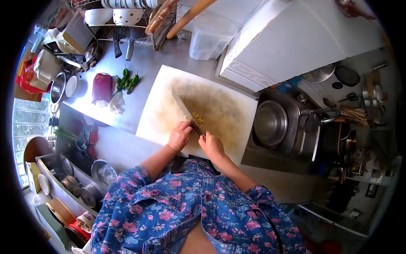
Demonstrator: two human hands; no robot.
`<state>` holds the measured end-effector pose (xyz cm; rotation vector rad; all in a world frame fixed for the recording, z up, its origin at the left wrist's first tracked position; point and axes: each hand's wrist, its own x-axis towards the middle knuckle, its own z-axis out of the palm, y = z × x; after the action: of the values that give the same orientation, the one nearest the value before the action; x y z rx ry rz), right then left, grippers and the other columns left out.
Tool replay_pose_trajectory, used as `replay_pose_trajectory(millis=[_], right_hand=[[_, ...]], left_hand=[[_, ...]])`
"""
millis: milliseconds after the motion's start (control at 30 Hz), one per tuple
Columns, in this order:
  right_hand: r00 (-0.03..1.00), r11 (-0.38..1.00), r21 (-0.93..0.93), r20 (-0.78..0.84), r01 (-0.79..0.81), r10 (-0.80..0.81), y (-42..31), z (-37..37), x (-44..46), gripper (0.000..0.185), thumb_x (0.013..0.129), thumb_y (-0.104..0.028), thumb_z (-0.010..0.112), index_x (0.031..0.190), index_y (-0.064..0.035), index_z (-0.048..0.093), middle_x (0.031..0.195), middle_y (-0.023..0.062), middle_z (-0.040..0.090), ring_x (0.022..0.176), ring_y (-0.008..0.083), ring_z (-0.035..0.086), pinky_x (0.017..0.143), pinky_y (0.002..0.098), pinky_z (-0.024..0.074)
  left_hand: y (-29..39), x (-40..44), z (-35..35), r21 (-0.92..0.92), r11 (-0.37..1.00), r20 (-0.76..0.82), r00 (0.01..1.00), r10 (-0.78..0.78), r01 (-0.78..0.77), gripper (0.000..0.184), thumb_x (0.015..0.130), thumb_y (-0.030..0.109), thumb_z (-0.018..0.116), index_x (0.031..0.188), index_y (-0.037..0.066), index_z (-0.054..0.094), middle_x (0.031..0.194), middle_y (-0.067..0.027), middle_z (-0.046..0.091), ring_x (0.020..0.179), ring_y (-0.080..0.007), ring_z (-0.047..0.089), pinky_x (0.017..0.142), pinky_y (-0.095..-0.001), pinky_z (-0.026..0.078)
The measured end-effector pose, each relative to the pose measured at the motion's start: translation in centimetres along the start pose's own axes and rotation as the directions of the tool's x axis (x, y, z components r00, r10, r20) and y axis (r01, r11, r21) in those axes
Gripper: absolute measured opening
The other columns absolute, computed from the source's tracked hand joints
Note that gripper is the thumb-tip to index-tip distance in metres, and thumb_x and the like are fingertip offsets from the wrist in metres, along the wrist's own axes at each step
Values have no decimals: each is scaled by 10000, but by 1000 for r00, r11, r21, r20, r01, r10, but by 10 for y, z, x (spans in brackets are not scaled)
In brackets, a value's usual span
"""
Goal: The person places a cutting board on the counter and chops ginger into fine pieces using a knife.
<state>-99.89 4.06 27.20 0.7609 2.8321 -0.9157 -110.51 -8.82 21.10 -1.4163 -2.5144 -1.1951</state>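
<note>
My right hand (pixel 212 147) is closed around the dark handle of a kitchen knife (pixel 181 105). Its long blade slants up and left across a stained white cutting board (pixel 152 116). Just left of the blade, my left hand (pixel 179 134) has its fingers curled and bunched on the board; what they pinch, if anything, is hidden. A small heap of finely chopped yellowish pieces (pixel 198 120) lies against the right side of the blade. One small pale bit shows by the left fingertips.
Green peppers (pixel 127 80) and a purple-red package (pixel 102 88) lie left of the board. A metal basin (pixel 270 122) sits in the sink on the right. Behind stand a dish rack (pixel 144 40) with bowls and a clear plastic bin (pixel 210 42).
</note>
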Motion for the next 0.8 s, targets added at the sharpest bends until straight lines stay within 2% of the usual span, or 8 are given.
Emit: replay_pose_trajectory(millis=[133, 233, 333, 467, 600, 700, 733, 800], right_hand=[[999, 999, 36, 38, -9, 7, -2, -28, -9, 258, 852, -246, 588, 781, 1, 561, 687, 211, 623, 656, 403, 615, 595, 474, 484], [980, 996, 31, 180, -87, 80, -13, -62, -23, 255, 847, -248, 577, 794, 1, 568, 715, 238, 624, 707, 427, 615, 655, 494, 494], [975, 995, -28, 196, -99, 103, -4, -49, -25, 260, 847, -249, 577, 791, 4, 567, 717, 239, 624, 697, 420, 618, 649, 496, 495], [999, 998, -61, -32, 6, -8, 6, 9, -9, 278, 849, -262, 585, 766, 2, 562, 673, 222, 618, 634, 415, 611, 584, 497, 488], [999, 998, 65, -32, 2, 0, 1, -1, 11, 268, 835, -244, 614, 748, 4, 558, 673, 221, 613, 636, 406, 612, 568, 473, 481], [1000, 986, 167, -7, -26, 28, -1, -27, -2, 262, 832, -233, 624, 755, 8, 557, 662, 221, 604, 626, 402, 606, 558, 457, 469], [999, 990, 137, 0, -37, 37, 1, -32, -7, 269, 837, -236, 624, 762, 13, 556, 648, 221, 593, 614, 400, 600, 550, 446, 458], [998, 989, 137, 39, -49, 44, -4, -46, -16, 272, 837, -238, 624, 765, 15, 556, 650, 220, 594, 615, 398, 601, 550, 442, 457]], left_hand=[[0, -3, 2, -11, 1000, -21, 1000, -9, 9, 156, 692, 29, 631, 846, 45, 615, 946, -91, 590, 877, -290, 570, 738, -357, 506], [1, -1, 7, -5, 1000, -41, 999, -25, 24, 147, 695, 23, 628, 839, 49, 615, 940, -84, 590, 866, -282, 571, 728, -355, 506], [0, -2, 5, 2, 1000, -33, 999, -30, 30, 140, 696, 16, 626, 831, 53, 616, 937, -84, 592, 857, -277, 574, 726, -356, 507], [2, -1, 4, -46, 998, -44, 998, -44, 42, 148, 705, 19, 633, 848, 53, 632, 949, -90, 607, 866, -280, 584, 739, -360, 511], [2, 1, -6, -83, 996, -17, 999, -38, 36, 189, 727, 25, 650, 916, 38, 650, 974, -100, 629, 893, -291, 599, 768, -364, 513], [7, -3, -20, -151, 984, -119, 987, -108, 90, 182, 750, 52, 657, 931, 35, 651, 987, -93, 628, 910, -280, 596, 770, -356, 517], [8, -6, -24, -164, 975, -123, 978, -171, 150, 235, 732, 28, 661, 966, 22, 637, 1024, -104, 616, 945, -296, 584, 797, -367, 507], [10, -10, -28, -137, 980, -83, 984, -159, 146, 261, 725, 23, 662, 984, 21, 627, 1051, -112, 603, 963, -305, 574, 814, -373, 498]])
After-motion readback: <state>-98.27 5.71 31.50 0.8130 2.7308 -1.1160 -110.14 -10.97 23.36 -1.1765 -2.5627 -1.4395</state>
